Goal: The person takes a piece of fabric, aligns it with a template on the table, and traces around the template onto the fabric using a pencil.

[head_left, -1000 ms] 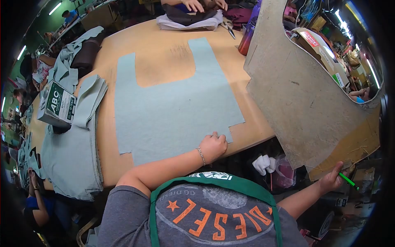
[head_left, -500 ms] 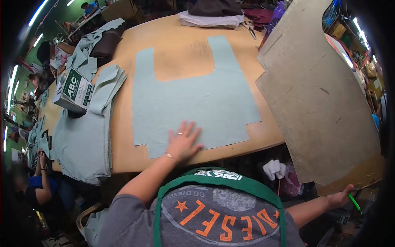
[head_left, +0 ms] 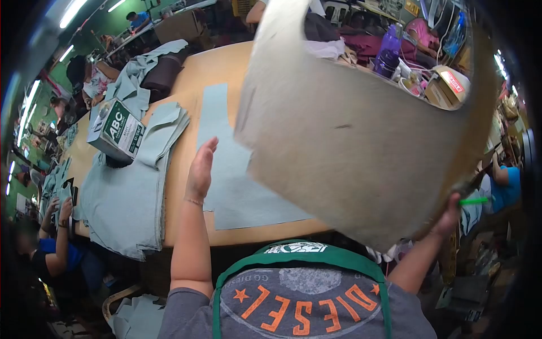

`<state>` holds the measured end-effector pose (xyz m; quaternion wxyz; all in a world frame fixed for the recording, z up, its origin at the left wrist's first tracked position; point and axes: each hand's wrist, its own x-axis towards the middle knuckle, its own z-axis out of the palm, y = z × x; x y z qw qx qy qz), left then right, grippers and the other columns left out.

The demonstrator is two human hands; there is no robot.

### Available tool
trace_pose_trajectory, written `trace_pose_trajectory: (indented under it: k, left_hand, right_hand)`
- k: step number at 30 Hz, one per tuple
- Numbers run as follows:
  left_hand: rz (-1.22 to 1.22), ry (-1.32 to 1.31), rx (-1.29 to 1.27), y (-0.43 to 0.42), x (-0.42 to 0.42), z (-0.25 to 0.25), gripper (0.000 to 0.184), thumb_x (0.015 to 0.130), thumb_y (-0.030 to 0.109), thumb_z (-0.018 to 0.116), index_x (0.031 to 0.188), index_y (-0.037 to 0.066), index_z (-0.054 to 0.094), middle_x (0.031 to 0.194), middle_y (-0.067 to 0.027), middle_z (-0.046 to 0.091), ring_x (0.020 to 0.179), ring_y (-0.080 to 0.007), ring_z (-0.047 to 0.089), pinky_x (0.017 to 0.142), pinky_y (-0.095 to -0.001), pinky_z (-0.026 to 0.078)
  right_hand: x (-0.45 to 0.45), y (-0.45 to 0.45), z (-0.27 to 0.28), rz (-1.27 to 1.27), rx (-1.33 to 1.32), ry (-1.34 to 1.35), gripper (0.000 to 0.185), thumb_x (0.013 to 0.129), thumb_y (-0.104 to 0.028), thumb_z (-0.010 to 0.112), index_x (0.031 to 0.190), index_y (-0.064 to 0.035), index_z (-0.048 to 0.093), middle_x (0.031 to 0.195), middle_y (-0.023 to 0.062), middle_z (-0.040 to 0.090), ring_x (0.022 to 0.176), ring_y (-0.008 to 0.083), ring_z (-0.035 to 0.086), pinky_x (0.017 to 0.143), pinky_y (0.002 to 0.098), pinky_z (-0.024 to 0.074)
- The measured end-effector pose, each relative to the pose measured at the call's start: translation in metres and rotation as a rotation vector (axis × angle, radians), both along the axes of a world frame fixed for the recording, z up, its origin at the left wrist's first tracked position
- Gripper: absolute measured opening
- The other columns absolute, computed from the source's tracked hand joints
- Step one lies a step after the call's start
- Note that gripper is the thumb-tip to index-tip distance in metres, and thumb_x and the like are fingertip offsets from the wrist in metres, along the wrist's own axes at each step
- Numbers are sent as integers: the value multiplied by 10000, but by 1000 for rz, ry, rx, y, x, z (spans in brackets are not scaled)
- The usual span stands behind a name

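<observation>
My right hand (head_left: pixel 447 217) grips the lower right edge of a big grey-brown cardboard pattern (head_left: pixel 350 147) with a U-shaped cutout, and a green pen (head_left: pixel 474 200) sticks out of the same hand. The pattern is raised and tilted over the table, covering the right part of a flat pale green fabric piece (head_left: pixel 228 186). Above that fabric's left edge, my left hand (head_left: pixel 201 169) is held up, seen edge-on with straight fingers, holding nothing.
Left of the fabric lies a stack of cut pale green pieces (head_left: pixel 127 198) with an ABC-labelled tin (head_left: pixel 117 130) on it. A dark fabric roll (head_left: pixel 164 73) is behind. Beyond the pattern stand a purple bottle (head_left: pixel 388 51) and a cardboard box (head_left: pixel 446 87). Co-workers sit around.
The cardboard pattern has swung up and left from beside the table to over the fabric. My left hand has lifted off the fabric and moved left.
</observation>
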<state>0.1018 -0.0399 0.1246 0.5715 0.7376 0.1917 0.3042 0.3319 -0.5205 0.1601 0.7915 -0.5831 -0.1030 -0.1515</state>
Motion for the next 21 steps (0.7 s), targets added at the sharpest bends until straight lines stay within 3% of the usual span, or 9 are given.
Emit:
trace_pose_trajectory:
  k: [1, 3, 4, 7, 9, 12, 16, 20, 21]
  left_hand:
    - [-31, -20, -175, 7, 4, 3, 514, 877, 360, 444, 1211, -27, 397, 1169, -154, 473, 1092, -252, 442, 915, -348, 342]
    - [-92, -56, -528, 22, 5, 2, 568, 862, 376, 474, 1225, -48, 368, 1143, -132, 486, 1064, -203, 456, 881, -324, 369]
    - [-19, 2, -353, 43, 4, -18, 538, 830, 333, 539, 1171, -66, 421, 1065, -105, 525, 976, -146, 496, 808, -269, 404]
    - [-7, 4, -369, 46, -39, -26, 415, 805, 226, 576, 1103, -49, 487, 988, -77, 565, 883, -118, 529, 756, -230, 420]
    - [103, -13, -367, 34, -59, -37, 353, 789, 167, 581, 1064, -43, 513, 943, -72, 582, 828, -112, 543, 736, -225, 428]
    - [231, -17, -355, 16, -79, -59, 295, 787, 120, 570, 1035, -31, 518, 923, -78, 592, 811, -122, 557, 723, -237, 438]
    - [344, 48, -340, 9, -81, -70, 236, 793, 127, 569, 973, -23, 540, 917, -75, 592, 796, -112, 554, 716, -245, 444]
    - [376, 170, -240, 25, -76, -93, 236, 778, 151, 589, 939, -17, 551, 893, -104, 603, 760, -155, 571, 707, -266, 446]
    - [406, 275, -94, 28, -76, -98, 246, 765, 159, 599, 929, -19, 552, 880, -120, 603, 745, -179, 572, 694, -278, 446]
  right_hand:
    - [8, 21, -9, -12, -120, -59, 428, 791, -271, 617, 1108, -8, 504, 1016, 27, 538, 927, 148, 495, 855, 279, 355]
    - [25, 62, -34, 209, -9, 0, 332, 805, -183, 604, 1077, -12, 519, 977, 8, 543, 895, 107, 491, 843, 237, 351]
    - [28, 84, -35, 300, -3, 46, 296, 811, -155, 594, 1060, -12, 524, 964, 4, 544, 880, 100, 492, 826, 224, 358]
    - [44, 128, -57, 409, -137, 107, 220, 831, -123, 561, 1016, -7, 533, 903, -27, 547, 799, 102, 513, 749, 227, 403]
    - [50, 152, -74, 412, -363, 131, 218, 828, -154, 557, 977, 5, 544, 784, 7, 563, 714, 108, 527, 665, 245, 433]
    - [56, 178, -81, 293, -970, -124, 276, 798, -220, 576, 942, 13, 547, 696, 107, 575, 655, 185, 571, 625, 292, 450]
    - [66, 200, -106, 262, -1121, -111, 353, 764, -295, 583, 940, 9, 549, 782, 233, 589, 741, 380, 576, 642, 403, 454]
    - [68, 211, -122, 227, -1255, -52, 375, 761, -314, 589, 968, -4, 548, 795, 228, 591, 755, 380, 575, 664, 421, 456]
    - [68, 212, -123, 232, -1255, -39, 382, 760, -319, 590, 976, -7, 547, 806, 226, 590, 763, 377, 574, 674, 419, 456]
